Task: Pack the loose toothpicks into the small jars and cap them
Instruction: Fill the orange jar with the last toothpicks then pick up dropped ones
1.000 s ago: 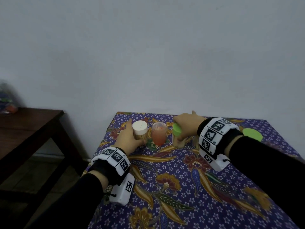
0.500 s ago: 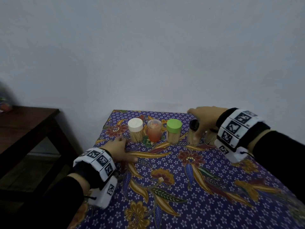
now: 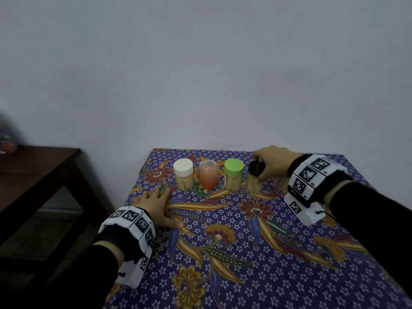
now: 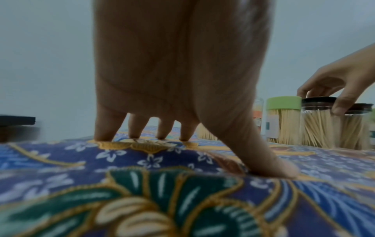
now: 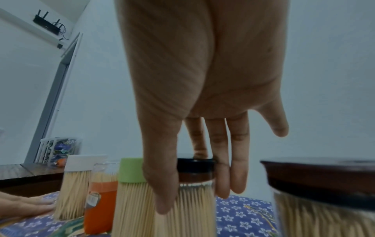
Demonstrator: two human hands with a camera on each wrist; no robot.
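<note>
Right hand (image 3: pixel 273 162) grips the black-capped jar (image 3: pixel 254 178) near the table's (image 3: pixel 289 275) far edge, thumb and fingers (image 5: pixel 222 168) curled round its cap. Left hand (image 3: pixel 157 205) lies flat near the left edge, fingers spread, holding nothing.

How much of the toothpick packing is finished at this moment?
Nearly all. The white-capped jar, orange jar and green-capped jar stand filled and capped. The right hand grips the black-capped jar; a dark-lidded jar stands beside it. The left hand rests flat on the cloth. No loose toothpicks show.
</note>
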